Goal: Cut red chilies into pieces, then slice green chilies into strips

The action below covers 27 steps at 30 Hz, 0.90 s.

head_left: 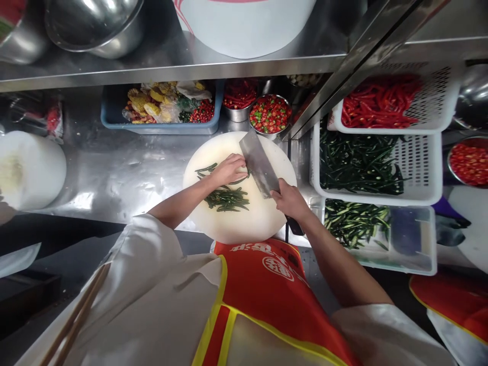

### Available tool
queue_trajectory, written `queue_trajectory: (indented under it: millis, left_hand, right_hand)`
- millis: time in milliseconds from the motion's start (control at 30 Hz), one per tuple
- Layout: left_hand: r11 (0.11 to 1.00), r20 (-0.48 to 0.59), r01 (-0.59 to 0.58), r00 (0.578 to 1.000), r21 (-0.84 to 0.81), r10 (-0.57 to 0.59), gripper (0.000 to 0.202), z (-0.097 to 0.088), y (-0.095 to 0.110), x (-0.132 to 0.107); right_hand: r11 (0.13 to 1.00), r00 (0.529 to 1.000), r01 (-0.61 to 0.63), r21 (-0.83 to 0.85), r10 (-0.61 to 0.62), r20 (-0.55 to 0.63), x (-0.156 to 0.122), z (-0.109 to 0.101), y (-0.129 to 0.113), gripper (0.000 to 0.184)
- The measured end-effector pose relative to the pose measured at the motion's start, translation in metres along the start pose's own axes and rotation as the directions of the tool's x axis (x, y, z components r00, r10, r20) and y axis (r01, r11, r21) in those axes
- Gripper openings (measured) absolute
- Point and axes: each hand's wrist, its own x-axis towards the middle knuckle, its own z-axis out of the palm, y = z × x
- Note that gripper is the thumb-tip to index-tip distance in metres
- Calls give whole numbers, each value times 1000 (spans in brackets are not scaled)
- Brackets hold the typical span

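Observation:
A round white chopping board (263, 221) lies on the steel counter in front of me. My right hand (288, 200) is wrapped round the black handle of a cleaver (260, 161), whose broad blade lies over the right half of the board. Just left of the blade, my left hand (231, 170) has its fingers curled down over some green chillies (208, 169); a few stick out on both sides of it. Below that hand, a pile of long green chillies (229, 199) rests on the board. The left fingertips are partly hidden.
To the right stand white baskets of red chillies (381, 104) and dark green chillies (358, 162), above a clear bin of cut green chillies (354, 221). Behind the board are a bowl of chopped chillies (270, 114) and a blue tub (160, 128) with corn. A steel shelf (171, 70) overhangs them.

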Motion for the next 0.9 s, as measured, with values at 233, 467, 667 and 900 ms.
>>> queue_trajectory:
  millis: [233, 467, 667, 900]
  left_hand:
    - [994, 354, 94, 929, 55, -108, 14, -34, 14, -27]
    - [978, 417, 25, 902, 208, -112, 12, -22, 25, -23]
    - [963, 359, -103, 933, 247, 8, 20, -4, 43, -9]
    - [970, 211, -179, 967, 163, 143, 29, 12, 44, -5]
  right_hand:
    - [975, 999, 37, -217, -30, 38, -39, 4, 22, 23]
    - [977, 999, -10, -213, 19, 40, -38, 3, 24, 22]
    - [985, 997, -33, -167, 43, 60, -42, -2, 24, 22]
    - [960, 998, -22, -279, 37, 49, -44, 1, 22, 28]
